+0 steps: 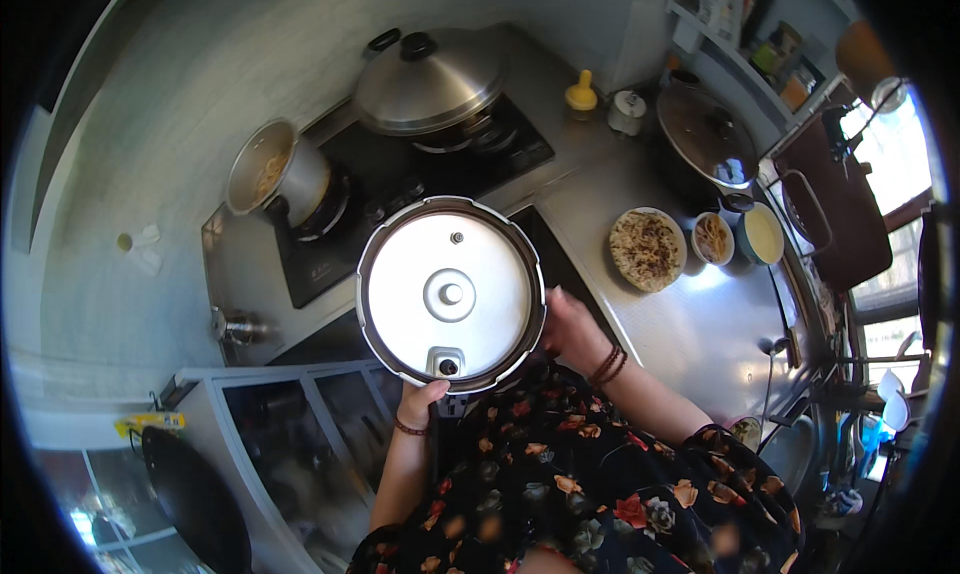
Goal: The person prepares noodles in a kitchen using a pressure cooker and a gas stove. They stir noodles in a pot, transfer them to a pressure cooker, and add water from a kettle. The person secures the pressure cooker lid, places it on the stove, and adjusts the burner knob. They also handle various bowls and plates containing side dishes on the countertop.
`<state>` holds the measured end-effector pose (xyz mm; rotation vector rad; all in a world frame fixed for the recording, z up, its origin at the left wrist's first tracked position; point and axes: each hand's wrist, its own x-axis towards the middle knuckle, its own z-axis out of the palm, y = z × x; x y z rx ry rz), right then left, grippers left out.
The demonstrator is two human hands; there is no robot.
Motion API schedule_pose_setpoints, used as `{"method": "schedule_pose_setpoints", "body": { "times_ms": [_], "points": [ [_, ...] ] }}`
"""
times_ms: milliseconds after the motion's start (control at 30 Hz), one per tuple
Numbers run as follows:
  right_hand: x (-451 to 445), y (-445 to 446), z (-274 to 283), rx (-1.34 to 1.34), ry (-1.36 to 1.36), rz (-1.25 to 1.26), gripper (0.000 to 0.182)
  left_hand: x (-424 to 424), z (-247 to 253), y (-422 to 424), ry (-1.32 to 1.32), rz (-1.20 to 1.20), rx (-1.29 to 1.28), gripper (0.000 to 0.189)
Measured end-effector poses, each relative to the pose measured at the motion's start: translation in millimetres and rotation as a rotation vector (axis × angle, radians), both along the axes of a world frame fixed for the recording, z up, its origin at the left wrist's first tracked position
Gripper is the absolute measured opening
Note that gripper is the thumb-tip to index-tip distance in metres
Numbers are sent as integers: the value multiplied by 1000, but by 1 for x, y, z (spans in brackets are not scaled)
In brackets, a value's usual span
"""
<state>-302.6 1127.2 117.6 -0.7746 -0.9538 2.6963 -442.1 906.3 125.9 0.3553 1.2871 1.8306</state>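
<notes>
A round pressure cooker lid (405,274) is held up in front of me, its shiny inner side facing me. A dark sealing ring runs inside the notched rim, with a central knob and small valve fittings on the metal. My left hand (424,405) grips the lid's near edge, thumb over the rim and the other fingers hidden beneath. My right hand (577,330) is at the lid's right edge, slightly blurred; whether its fingers touch the rim is unclear. Behind the lid on the black gas hob (322,270) stands an open metal pot (311,188) with food inside.
A wok with a domed steel lid (435,86) sits on the far burner. On the steel counter (660,326) are a large bowl of food (647,249), two smaller bowls, and a dark lidded pot (705,135). A glass-fronted cabinet (300,424) stands at lower left.
</notes>
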Motion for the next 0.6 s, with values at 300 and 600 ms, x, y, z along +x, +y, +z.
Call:
{"method": "schedule_pose_setpoints", "body": {
  "times_ms": [300, 600],
  "points": [
    [-12, 23, 56, 1707, -512, -16, 42, 17, 7, 80, 81, -392, 29, 61],
    [15, 53, 23, 1721, -456, -353, 13, 25, 20, 124, 126, -676, 9, 64]
  ]
}}
